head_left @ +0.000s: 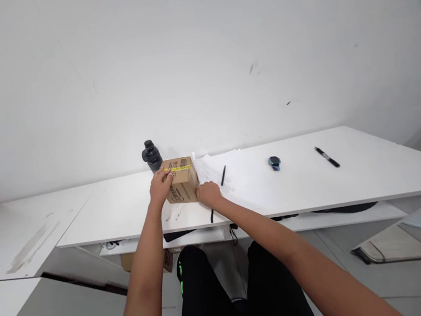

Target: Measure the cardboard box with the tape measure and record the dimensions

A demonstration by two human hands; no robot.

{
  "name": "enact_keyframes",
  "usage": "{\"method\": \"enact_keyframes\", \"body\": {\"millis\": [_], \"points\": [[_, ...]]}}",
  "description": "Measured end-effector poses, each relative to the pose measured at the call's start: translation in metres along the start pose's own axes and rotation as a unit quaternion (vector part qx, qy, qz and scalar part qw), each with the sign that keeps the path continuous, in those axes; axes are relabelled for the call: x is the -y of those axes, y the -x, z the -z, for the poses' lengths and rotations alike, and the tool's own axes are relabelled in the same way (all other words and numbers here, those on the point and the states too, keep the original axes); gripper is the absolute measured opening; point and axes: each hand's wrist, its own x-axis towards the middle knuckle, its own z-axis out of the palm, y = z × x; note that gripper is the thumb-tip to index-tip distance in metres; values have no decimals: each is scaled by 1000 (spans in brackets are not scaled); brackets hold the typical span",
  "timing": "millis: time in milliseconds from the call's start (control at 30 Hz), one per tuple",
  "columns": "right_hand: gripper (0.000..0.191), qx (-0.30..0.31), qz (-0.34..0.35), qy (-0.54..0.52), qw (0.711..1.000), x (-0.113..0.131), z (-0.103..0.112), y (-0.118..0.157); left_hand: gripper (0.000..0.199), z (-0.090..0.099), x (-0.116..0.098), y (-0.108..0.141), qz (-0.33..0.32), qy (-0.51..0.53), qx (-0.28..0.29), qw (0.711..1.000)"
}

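Note:
A brown cardboard box with printed markings stands on the white table. Across its top lies a yellow measuring tape. My left hand is at the box's upper left, its fingers closed on the tape's left end and pressed to the cardboard. Beside the box's lower right side my right hand is curled into a fist; what it holds is hidden. A black strap hangs just below that fist. Printed paper sheets lie right of the box, with a black pen on them.
A dark bottle stands behind the box, near the wall. Farther right on the table lie a blue watch-like object and a black marker. Under the tabletop, a shelf holds dark items.

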Motion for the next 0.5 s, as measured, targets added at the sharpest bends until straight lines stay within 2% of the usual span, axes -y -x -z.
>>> {"method": "enact_keyframes", "body": {"millis": [267, 500], "points": [[36, -43, -8, -5, 999, 3, -11, 10, 35, -1, 0, 1, -4, -1, -3, 1000], [33, -45, -10, -10, 999, 5, -13, 9, 35, -2, 2, -1, -2, -2, -5, 1000]]}}
